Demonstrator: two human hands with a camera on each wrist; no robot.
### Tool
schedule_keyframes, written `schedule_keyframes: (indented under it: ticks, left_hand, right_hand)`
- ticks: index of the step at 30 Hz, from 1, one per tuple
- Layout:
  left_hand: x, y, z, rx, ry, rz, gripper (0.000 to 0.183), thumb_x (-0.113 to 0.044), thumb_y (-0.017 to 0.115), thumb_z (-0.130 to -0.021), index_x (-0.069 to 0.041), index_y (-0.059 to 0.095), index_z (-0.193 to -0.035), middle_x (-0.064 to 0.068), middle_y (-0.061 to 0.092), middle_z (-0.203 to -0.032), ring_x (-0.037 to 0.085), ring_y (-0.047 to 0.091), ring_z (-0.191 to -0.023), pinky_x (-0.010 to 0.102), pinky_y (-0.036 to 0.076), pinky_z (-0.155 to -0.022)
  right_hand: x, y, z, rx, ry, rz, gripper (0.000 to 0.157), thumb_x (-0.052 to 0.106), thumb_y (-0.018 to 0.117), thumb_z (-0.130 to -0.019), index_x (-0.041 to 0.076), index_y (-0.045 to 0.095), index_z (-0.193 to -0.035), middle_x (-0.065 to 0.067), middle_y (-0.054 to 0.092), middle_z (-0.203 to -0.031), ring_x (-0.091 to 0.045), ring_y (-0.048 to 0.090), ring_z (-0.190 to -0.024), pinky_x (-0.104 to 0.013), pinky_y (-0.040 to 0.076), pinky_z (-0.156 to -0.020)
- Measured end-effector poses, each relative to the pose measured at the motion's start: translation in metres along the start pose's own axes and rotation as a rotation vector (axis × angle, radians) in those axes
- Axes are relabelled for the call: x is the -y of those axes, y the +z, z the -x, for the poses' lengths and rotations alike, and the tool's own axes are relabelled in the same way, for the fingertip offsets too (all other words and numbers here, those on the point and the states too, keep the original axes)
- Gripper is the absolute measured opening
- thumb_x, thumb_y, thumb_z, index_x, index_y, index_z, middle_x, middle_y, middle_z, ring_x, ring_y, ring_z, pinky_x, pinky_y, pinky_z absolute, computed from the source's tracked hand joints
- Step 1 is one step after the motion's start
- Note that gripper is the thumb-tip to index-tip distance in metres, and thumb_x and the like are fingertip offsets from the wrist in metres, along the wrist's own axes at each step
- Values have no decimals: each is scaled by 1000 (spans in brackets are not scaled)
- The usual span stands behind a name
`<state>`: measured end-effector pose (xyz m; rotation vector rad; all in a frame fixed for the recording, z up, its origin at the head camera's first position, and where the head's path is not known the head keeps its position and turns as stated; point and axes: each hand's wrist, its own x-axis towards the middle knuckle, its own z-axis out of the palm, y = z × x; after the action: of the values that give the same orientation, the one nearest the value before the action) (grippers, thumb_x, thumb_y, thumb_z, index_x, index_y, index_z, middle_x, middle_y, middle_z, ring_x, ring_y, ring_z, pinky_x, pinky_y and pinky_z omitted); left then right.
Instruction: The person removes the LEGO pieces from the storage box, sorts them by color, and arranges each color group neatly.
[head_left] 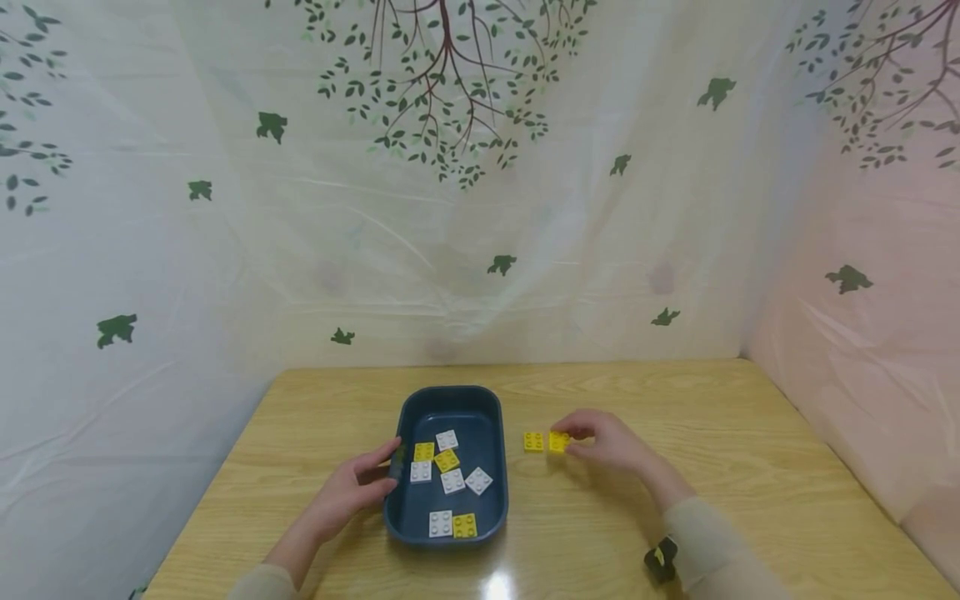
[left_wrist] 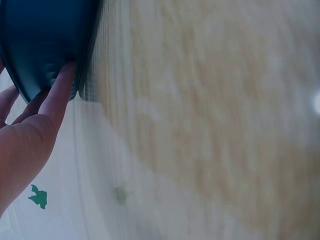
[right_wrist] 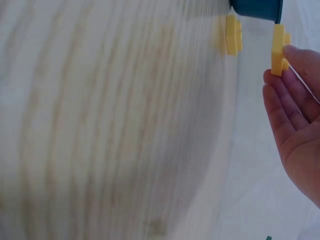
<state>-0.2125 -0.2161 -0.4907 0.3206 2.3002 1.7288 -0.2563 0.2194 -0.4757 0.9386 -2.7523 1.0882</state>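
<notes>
My right hand [head_left: 609,442] pinches a yellow toy building brick [right_wrist: 277,50] between thumb and fingers, its studs facing up, close over the table. Just left of it, another yellow building brick [head_left: 533,442] lies on the table. My left hand [head_left: 347,493] holds the dark blue tray [head_left: 492,400] by its left side, fingers against the outer wall in the left wrist view. Inside the tray lie several white bricks [head_left: 478,481] and 3 yellow bricks [head_left: 447,460]. One white brick [head_left: 440,523] and one yellow brick [head_left: 465,525] sit side by side at the near end.
Under everything is a wooden table [head_left: 712,433]. A pale curtain [head_left: 570,250] with printed leaves and branches hangs behind it and along both sides. A small black object [head_left: 661,560] shows beside the right sleeve [head_left: 705,546].
</notes>
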Motion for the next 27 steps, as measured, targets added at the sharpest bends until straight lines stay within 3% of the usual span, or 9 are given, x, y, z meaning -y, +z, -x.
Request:
schedule_keyframes:
  ticks: [27]
  left_hand:
    - [-5, 7, 10, -11, -12, 8, 64, -16, 68, -93, -13, 42, -152, 18, 35, -156, 42, 44, -133, 42, 52, -95]
  right_hand:
    - [-23, 0, -8, 14, 101, -11, 28, 2, 72, -86, 6, 72, -114, -8, 69, -114, -22, 62, -103, -42, 53, -91]
